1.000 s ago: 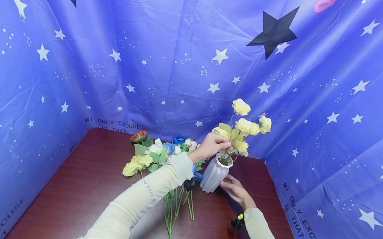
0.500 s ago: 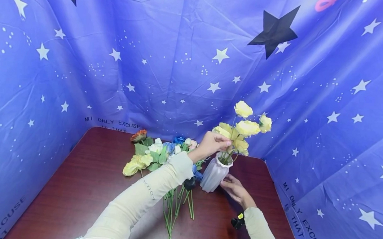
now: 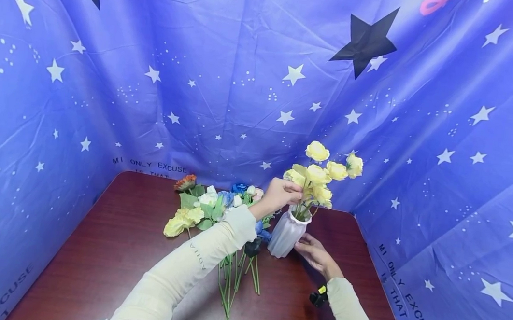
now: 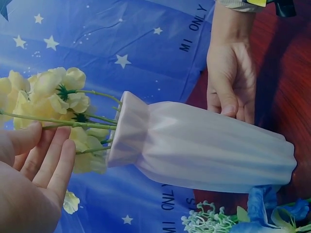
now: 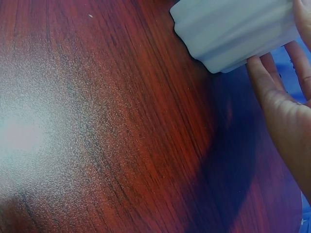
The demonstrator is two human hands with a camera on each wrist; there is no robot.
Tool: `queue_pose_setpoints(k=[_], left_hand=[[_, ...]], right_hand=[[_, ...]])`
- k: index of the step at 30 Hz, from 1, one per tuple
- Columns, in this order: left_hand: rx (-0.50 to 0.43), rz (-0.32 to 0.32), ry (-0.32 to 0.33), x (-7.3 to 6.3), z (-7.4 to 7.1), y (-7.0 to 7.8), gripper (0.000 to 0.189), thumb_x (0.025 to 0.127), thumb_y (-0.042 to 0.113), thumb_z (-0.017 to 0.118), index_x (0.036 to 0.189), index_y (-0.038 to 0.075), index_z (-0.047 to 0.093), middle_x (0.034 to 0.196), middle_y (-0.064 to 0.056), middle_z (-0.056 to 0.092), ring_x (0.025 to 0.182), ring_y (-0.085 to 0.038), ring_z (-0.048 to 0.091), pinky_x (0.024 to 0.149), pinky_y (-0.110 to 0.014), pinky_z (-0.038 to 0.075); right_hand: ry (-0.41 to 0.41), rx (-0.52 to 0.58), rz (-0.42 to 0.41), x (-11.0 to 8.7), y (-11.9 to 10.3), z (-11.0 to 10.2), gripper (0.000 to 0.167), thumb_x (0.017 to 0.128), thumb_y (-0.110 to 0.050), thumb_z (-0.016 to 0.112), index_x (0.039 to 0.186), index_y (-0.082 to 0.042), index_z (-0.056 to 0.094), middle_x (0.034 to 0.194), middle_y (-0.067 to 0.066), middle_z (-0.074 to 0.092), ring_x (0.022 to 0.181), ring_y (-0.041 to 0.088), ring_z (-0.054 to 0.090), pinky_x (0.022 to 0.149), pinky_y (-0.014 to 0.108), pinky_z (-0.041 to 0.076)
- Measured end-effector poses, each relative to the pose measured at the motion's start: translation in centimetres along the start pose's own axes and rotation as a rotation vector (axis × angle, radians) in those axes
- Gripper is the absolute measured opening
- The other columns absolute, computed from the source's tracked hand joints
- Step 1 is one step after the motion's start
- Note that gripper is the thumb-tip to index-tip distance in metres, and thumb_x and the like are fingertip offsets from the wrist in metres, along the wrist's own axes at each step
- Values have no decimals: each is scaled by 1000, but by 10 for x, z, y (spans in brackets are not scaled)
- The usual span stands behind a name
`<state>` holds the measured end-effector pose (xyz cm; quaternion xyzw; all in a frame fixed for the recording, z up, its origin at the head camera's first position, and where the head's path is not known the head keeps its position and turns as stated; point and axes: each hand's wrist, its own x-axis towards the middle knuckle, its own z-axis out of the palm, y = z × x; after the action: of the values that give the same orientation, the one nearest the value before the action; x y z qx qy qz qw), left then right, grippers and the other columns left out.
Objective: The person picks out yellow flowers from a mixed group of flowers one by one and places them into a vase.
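A white fluted vase [image 3: 288, 235] stands on the dark red wooden table, several yellow flowers [image 3: 322, 195] rising from its mouth. My left hand [image 3: 281, 194] is just above the rim, thumb and fingertips pinching a green stem [image 4: 63, 122] that runs into the opening, as the left wrist view shows. Down at the vase's lower side, my right hand [image 3: 316, 256] touches it with thumb and fairly straight fingers. Seen from the right wrist, the vase base [image 5: 214, 58] rests at the table and the right hand [image 5: 284, 107] is alongside. Stem ends inside the vase are hidden.
Left of the vase lies a pile of flowers: an orange bloom [image 3: 186, 182], a yellow one [image 3: 183, 221], blue roses [image 3: 239, 188] and a dark one [image 3: 252, 247], their stems [image 3: 229, 284] pointing toward me. Blue star-printed cloth [image 3: 224, 105] walls the table's back and sides.
The pinched yellow flower has sunk lower and turned, its top blooms shifting down and left. My left hand has moved slightly left. The right hand and vase stay put.
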<state>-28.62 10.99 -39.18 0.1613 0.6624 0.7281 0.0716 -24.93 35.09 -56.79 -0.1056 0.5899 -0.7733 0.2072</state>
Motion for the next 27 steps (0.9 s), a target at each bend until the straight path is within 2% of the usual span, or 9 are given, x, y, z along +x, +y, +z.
queue_pose_setpoints(k=[4, 11, 19, 27], left_hand=[[-27, -23, 12, 1, -1, -1, 21, 88, -7, 74, 109, -11, 74, 100, -30, 74, 89, -45, 75, 83, -46, 66], [2, -22, 7, 0, -3, 5, 21, 89, -4, 75, 109, -9, 74, 103, -28, 75, 90, -44, 75, 81, -42, 67], [24, -57, 10, -3, -2, 0, 21, 89, -6, 73, 110, -9, 74, 103, -28, 75, 87, -39, 77, 76, -34, 68], [93, -99, 48, -2, 3, -1, 15, 84, -9, 76, 99, -9, 77, 95, -26, 76, 83, -39, 77, 74, -39, 68]], right_hand=[[4, -6, 14, 2, -2, 0, 38, 100, 16, 42, 120, -15, 51, 111, -1, 66, 103, 8, 66, 97, 18, 57], [27, -13, 6, 6, -5, 1, 39, 100, 16, 40, 119, -15, 53, 112, -1, 67, 103, 8, 66, 97, 18, 57], [17, -23, 18, 3, -1, 1, 39, 100, 16, 40, 120, -16, 52, 112, -3, 66, 104, 7, 66, 99, 19, 57], [24, -22, 12, -2, 0, 1, 40, 100, 16, 41, 119, -17, 53, 112, -3, 67, 103, 7, 66, 97, 18, 57]])
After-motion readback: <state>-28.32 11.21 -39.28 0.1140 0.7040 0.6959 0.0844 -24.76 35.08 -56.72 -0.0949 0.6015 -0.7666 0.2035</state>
